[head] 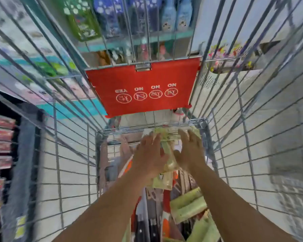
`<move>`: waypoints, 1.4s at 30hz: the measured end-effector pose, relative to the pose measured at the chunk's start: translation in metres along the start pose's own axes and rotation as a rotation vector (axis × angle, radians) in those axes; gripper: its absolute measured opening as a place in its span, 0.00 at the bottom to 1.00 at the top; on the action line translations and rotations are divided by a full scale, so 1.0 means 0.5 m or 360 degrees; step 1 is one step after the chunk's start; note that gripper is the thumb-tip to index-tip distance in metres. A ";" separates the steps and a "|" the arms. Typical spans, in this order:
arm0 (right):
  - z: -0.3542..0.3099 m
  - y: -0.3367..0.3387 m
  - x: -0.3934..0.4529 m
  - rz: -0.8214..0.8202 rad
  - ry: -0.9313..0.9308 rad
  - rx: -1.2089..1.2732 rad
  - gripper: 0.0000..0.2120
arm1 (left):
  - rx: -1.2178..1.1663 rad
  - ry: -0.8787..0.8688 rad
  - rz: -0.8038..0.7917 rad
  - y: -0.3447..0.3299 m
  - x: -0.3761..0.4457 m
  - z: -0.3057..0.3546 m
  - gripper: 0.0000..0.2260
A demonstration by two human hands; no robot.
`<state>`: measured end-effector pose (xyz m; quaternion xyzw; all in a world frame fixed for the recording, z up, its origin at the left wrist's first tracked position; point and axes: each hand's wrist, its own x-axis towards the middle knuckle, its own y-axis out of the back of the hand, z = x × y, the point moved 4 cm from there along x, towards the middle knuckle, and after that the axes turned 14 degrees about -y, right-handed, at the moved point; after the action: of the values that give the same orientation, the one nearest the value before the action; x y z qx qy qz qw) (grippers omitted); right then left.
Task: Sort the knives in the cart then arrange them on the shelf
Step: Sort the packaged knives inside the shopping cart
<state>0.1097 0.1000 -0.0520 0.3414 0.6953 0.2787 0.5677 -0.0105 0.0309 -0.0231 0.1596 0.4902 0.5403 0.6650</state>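
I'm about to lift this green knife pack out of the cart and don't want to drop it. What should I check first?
1. Left hand on the green knife pack: ok, it rests against the left side.
2. Right hand on the pack: ok, on the right side.
3. Fingers curled firmly round it: cannot tell, blurred.
4. Pack free of the other packs below: cannot tell.
5. Red flap above the hands out of the way: cannot tell.

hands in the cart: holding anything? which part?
Both hands meet on one pale green knife pack at the cart's far end: left hand on its left edge, right hand on its right edge. Blur hides whether the fingers wrap it.
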 end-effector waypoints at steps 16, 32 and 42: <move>0.044 -0.070 0.012 0.0023 -0.0001 0.0069 0.27 | 0.0009 0.0181 -0.0153 -0.105 0.006 -0.020 0.39; 0.016 -0.147 -0.152 -0.0069 0.0092 -0.0034 0.25 | 0.0206 0.0208 0.0013 -0.119 -0.137 -0.121 0.26; -0.018 -0.117 -0.069 0.0026 -0.0051 0.0286 0.28 | 0.0074 0.0100 0.0216 -0.070 -0.087 -0.115 0.16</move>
<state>0.0959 0.0368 -0.0750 0.4010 0.7054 0.2144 0.5436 -0.0355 -0.0382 -0.0554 0.1910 0.5113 0.5773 0.6073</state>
